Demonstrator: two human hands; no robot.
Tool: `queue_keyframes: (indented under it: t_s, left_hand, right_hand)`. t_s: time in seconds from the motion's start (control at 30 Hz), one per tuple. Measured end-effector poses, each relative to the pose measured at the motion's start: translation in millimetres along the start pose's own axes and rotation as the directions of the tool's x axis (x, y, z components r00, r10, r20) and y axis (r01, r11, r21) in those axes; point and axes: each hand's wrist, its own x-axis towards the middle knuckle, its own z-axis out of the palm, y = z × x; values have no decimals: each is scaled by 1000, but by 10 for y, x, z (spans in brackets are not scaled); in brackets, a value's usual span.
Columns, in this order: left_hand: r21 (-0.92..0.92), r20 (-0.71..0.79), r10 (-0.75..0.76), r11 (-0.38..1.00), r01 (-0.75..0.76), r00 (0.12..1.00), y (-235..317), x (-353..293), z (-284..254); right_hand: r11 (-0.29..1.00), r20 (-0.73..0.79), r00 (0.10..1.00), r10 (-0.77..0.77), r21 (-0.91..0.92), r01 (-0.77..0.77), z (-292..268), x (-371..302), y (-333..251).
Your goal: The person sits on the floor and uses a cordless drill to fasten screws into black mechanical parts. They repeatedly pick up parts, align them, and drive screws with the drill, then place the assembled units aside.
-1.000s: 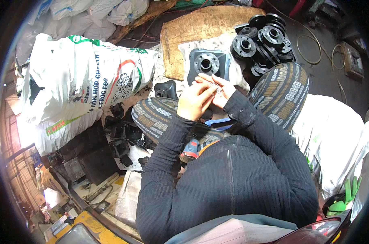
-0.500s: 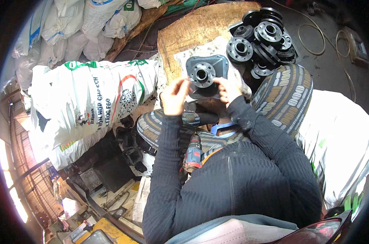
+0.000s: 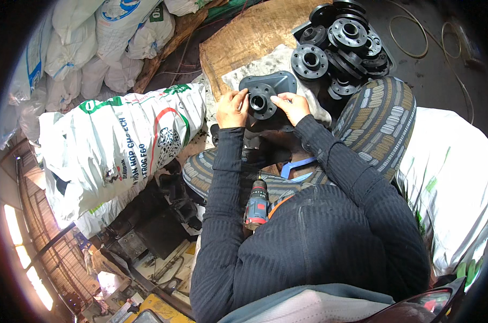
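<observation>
Between my two hands a dark round metal flange (image 3: 262,90) with a ring of bolt holes and a central hub leans toward me. The closed fingers of my left hand (image 3: 232,109) grip its left edge, while my right hand (image 3: 293,109) pinches its right edge between thumb and fingers. Just behind it is a blue-grey metal plate (image 3: 284,82) with rounded corners and holes along its edge; the flange covers its near part. Whether the two are joined cannot be told. Beneath them lies a stained white cloth (image 3: 281,55).
Several dark flanges (image 3: 309,62) are heaped at the back right. A cordless drill (image 3: 257,203) rests in my lap, bit pointing away. Left stands a big white sack (image 3: 101,156); another white sack (image 3: 448,177) is at my right. Brown cardboard (image 3: 225,54) lies under the cloth.
Both hands have closed in from beside the flange and now grip its sides. The flange and plate, flat-facing before, now tilt toward me. My view has shifted slightly.
</observation>
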Motion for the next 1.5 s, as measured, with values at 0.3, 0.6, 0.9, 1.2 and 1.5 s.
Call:
queue_keyframes:
  t_s: [0.3, 0.6, 0.9, 1.2, 1.5]
  left_hand:
    - [-558, 284, -385, 678, 478, 878, -98, 12, -225]
    - [-529, 753, -456, 10, 849, 474, -392, 37, 86]
    - [-571, 747, -454, -62, 818, 487, -406, 5, 174]
    - [-603, 711, -476, -35, 797, 517, -429, -66, 235]
    - [-780, 496, -518, 86, 620, 696, -369, -152, 483]
  right_hand:
    - [994, 96, 991, -98, 60, 92, -38, -13, -255]
    - [997, 46, 996, -74, -31, 75, -34, 38, -134]
    - [1000, 78, 997, -1, 5, 1, -17, 24, -188]
    - [992, 37, 999, -3, -124, 8, -10, 60, -80]
    - [954, -20, 999, -42, -298, 34, -34, 60, -110]
